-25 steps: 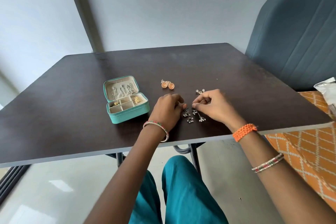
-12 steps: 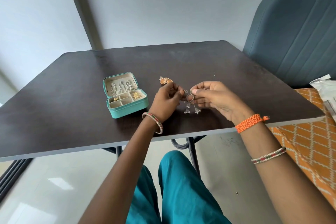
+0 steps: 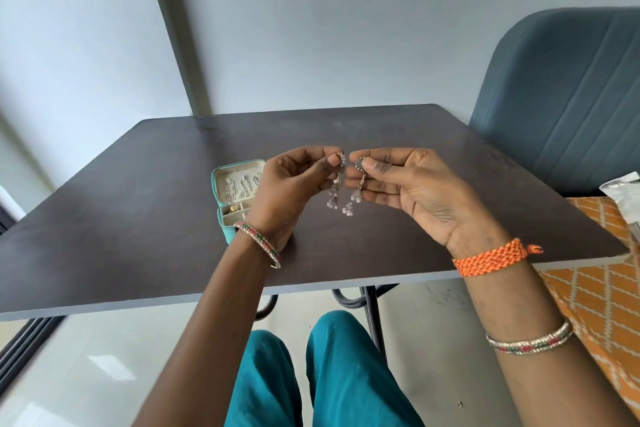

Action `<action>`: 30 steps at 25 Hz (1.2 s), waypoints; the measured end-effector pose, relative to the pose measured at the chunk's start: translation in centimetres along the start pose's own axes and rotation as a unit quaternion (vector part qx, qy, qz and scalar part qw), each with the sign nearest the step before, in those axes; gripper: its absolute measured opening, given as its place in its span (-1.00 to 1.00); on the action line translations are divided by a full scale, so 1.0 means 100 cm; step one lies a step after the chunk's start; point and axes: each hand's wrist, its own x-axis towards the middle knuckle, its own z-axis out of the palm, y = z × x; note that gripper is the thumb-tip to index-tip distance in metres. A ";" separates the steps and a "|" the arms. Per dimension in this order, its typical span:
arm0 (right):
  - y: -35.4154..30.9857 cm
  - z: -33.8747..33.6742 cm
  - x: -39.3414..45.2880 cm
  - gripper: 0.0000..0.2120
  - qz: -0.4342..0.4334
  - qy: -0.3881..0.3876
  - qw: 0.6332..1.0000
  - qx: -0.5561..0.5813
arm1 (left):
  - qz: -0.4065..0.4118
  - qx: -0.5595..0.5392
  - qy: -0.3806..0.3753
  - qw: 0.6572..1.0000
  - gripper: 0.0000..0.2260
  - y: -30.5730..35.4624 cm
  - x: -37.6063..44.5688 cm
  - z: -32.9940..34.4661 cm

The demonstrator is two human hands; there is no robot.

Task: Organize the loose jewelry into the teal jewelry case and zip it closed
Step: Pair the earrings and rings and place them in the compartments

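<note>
My left hand [image 3: 291, 191] pinches the top of one silver dangling earring [image 3: 336, 184], and my right hand [image 3: 412, 191] pinches a matching earring [image 3: 356, 189]. Both earrings hang in the air above the dark table [image 3: 138, 204], close together, their bead clusters swinging and blurred. The teal jewelry case [image 3: 230, 229] stands open on the table just left of my left wrist, which hides its right part. Earrings line its cream lid [image 3: 239, 180] and small gold pieces lie in a compartment. The orange earrings are hidden behind my hands.
A blue-grey upholstered chair [image 3: 568, 97] stands at the table's right. An orange patterned cloth [image 3: 606, 315] with a clear plastic bag [image 3: 623, 191] lies at the lower right. My teal-trousered legs [image 3: 332, 374] are under the table's near edge [image 3: 346, 286].
Both hands have lifted off the table, each raising one silver earring from the tabletop into the air. The camera has tilted up and the hands now cover the orange earrings.
</note>
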 end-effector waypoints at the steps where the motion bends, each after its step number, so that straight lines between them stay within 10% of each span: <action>1: -0.001 0.002 0.001 -0.86 -0.015 0.011 1.000 -0.003 | -0.006 -0.005 0.006 1.000 -0.94 0.003 -0.001 -0.001; 30: -0.003 0.026 0.013 -0.78 0.071 -0.039 0.990 0.115 | 0.043 0.161 -0.019 0.986 -0.80 0.038 -0.003 -0.022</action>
